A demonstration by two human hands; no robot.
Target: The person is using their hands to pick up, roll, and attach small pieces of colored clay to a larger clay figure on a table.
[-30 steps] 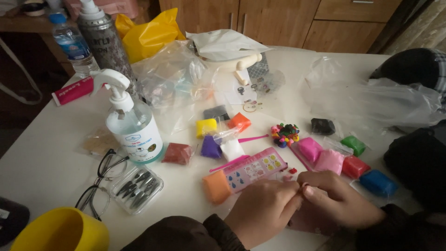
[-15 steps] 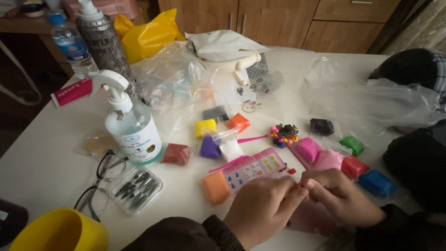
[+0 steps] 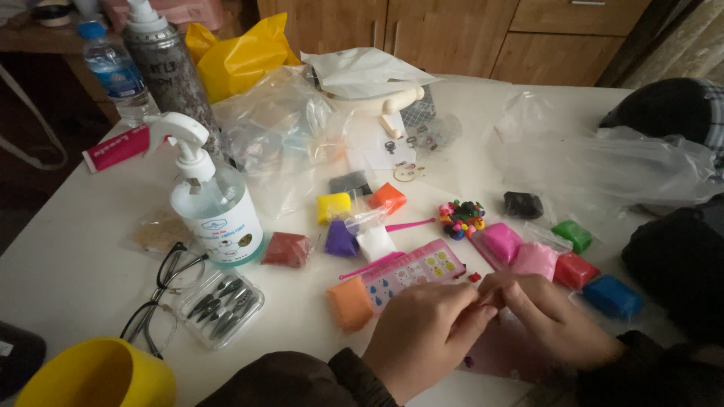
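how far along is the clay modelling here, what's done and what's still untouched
Done: a small multicoloured clay piece sits finished-looking on the white table. In hand: the left hand and right hand meet fingertip to fingertip, pinching something too small to make out. Left: the yellow, purple, green and blue clay blocks look whole, many in wrappers, and the case of metal tools lies shut.

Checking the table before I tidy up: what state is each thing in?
Left hand: fingers pinched against the right hand's.
Right hand: fingertips meeting the left's.
Pump bottle: upright.
Glasses: lying unfolded.
Tool case: closed, lying flat.
Clay blocks: wrapped.
Water bottle: upright, capped.
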